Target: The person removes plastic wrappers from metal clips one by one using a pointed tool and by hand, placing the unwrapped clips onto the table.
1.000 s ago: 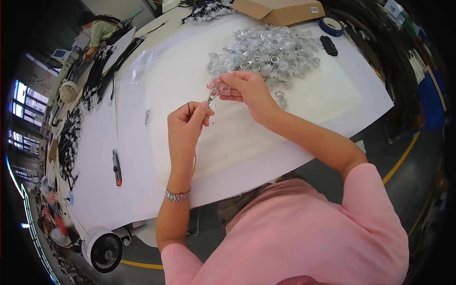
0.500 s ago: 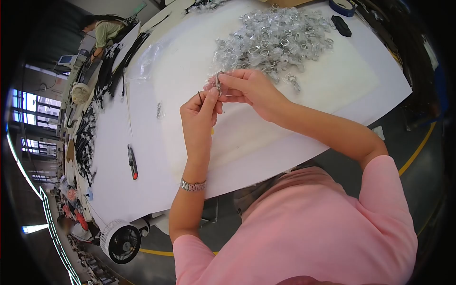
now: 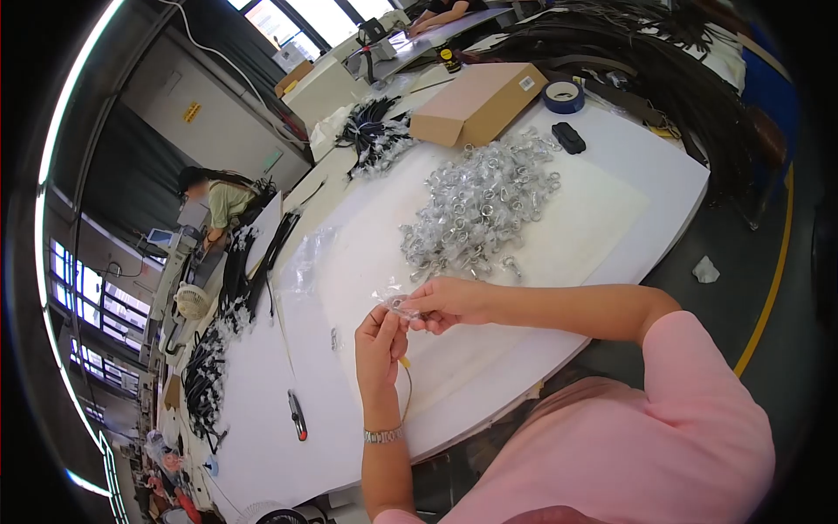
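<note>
My left hand and my right hand meet over the white table. Between their fingertips is a metal clasp in clear plastic, gripped from both sides; its exact shape is hard to make out. A thin cord with a yellow bit hangs below my left hand. Just beyond my hands lies a heap of metal clasps in clear wrap. One small metal piece rests left of my left hand.
A box cutter lies at the left. Behind the heap are a cardboard box, blue tape and a black object. Bundles of black cords line the left edge. A person sits beyond; fan at the bottom.
The view has tilted up and swung, so more of the far room shows. The clasp, earlier bare at its lower end, now sits closer between both hands with plastic around it.
</note>
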### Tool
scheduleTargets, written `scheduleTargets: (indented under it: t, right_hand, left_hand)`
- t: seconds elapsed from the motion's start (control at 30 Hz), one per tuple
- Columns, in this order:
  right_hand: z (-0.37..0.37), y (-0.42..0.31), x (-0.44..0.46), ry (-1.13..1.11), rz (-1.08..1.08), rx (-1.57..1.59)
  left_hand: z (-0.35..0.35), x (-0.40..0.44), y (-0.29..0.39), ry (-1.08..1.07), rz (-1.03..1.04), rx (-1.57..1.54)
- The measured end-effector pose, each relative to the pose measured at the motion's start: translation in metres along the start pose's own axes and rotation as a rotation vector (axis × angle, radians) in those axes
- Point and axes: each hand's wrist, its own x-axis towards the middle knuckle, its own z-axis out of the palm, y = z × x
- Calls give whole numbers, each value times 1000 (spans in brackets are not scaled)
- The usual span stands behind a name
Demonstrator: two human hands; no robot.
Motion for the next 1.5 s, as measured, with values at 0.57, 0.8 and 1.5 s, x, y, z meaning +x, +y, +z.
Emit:
scheduleTargets:
  t: [0.57, 0.8, 1.5]
  right_hand:
    - [-18, -4, 3, -135, 180, 16]
    - [-23, 2, 4, -138, 346, 159]
    - [1, -10, -6, 195, -167, -749]
  left_hand:
    - [8, -1, -14, 35, 122, 20]
    - [3, -6, -1, -36, -29, -5]
    - [-13, -12, 6, -202, 44, 343]
